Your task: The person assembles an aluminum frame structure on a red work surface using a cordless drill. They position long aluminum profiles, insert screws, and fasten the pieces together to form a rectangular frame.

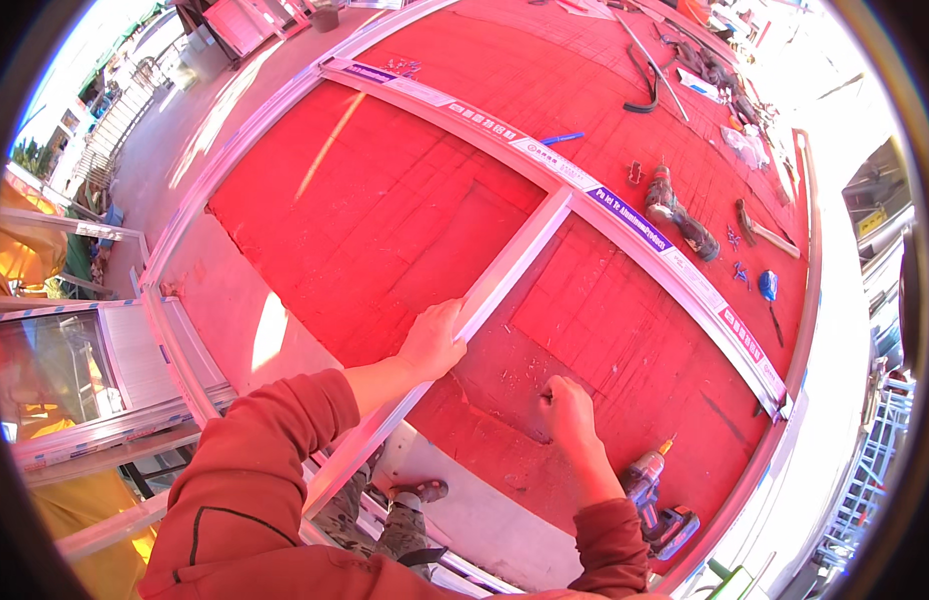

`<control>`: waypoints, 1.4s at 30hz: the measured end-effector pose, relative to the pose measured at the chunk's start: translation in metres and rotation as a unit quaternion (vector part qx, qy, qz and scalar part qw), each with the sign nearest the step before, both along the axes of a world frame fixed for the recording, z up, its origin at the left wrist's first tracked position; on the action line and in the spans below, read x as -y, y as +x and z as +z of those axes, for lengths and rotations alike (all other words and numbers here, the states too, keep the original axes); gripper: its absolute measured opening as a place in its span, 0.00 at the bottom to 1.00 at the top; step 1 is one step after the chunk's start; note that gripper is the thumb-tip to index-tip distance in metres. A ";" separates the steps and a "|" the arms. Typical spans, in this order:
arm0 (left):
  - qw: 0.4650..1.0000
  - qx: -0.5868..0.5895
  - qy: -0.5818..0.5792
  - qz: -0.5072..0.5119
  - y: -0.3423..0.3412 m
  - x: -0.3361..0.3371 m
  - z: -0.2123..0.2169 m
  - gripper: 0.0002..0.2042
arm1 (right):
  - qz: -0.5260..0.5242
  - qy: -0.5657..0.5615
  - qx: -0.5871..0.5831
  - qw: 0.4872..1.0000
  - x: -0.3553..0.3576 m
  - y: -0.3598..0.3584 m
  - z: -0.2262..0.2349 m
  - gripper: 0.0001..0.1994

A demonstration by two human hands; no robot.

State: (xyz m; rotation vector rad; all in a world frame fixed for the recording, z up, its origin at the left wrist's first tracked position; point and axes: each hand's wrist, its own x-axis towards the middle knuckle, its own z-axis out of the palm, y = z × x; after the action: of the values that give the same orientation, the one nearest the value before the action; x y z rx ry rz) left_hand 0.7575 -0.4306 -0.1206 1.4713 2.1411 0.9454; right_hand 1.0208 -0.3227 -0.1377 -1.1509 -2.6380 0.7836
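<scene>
My left hand (433, 342) is closed around a pale aluminium bar (520, 250), which runs from near my body up to a long crosspiece (465, 116) with printed protective film. Bar and crosspiece belong to a large window or door frame lying over a red-covered worktable (375, 210). To the right of the bar, my right hand (570, 412) is held above the red surface with its fingers curled together. Whatever those fingers hold, if anything, is too small to make out. Nearest to the right forearm, a cordless drill (643, 485) lies with its bit pointing away.
Beyond the crosspiece lie a second power drill (675, 212), a hammer (769, 232), a blue-handled screwdriver (769, 288) and a blue pen (563, 138). Scraps and a thin rod (650, 65) clutter the far right. A glazed panel (60, 370) stands at left.
</scene>
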 end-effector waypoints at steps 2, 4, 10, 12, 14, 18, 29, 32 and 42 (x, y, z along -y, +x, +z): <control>0.987 -0.133 0.073 0.050 0.003 0.000 0.007 0.27 | -0.050 -0.011 -0.022 0.998 0.015 -0.001 0.006 0.04; 0.975 -0.181 0.125 0.032 0.013 0.019 0.023 0.25 | -0.108 -0.036 -0.088 0.990 0.030 -0.008 0.024 0.05; 0.976 0.124 -0.002 -0.179 0.127 0.080 0.041 0.15 | -0.264 -0.460 -0.432 0.729 0.124 0.019 0.065 0.09; 0.979 0.110 0.012 -0.173 0.140 0.103 0.038 0.14 | -0.280 -0.529 -0.449 0.663 0.159 0.025 0.065 0.09; 0.981 0.093 0.010 -0.171 0.150 0.121 0.037 0.12 | -0.327 -0.552 -0.445 0.624 0.183 0.033 0.068 0.10; 0.983 0.043 -0.005 -0.176 0.161 0.140 0.057 0.11 | -0.358 -0.484 -0.482 0.637 0.216 0.041 0.065 0.10; 0.956 -0.007 -0.204 -0.209 0.154 0.204 0.058 0.17 | -0.283 0.173 -0.037 0.943 0.152 0.205 0.064 0.32; 0.941 0.119 -0.263 -0.177 0.139 0.240 0.044 0.19 | -0.325 0.105 0.121 0.932 0.107 0.297 0.054 0.37; 0.854 0.462 -0.236 -0.039 0.127 0.255 0.042 0.20 | -0.317 0.069 0.145 0.935 0.092 0.221 0.028 0.35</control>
State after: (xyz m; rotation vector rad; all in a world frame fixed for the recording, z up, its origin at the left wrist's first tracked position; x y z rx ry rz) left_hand 0.8844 -0.6860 -0.0783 0.6298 1.4144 0.7761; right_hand 1.2422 -0.4150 -0.1097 -2.0385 -2.2190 0.3140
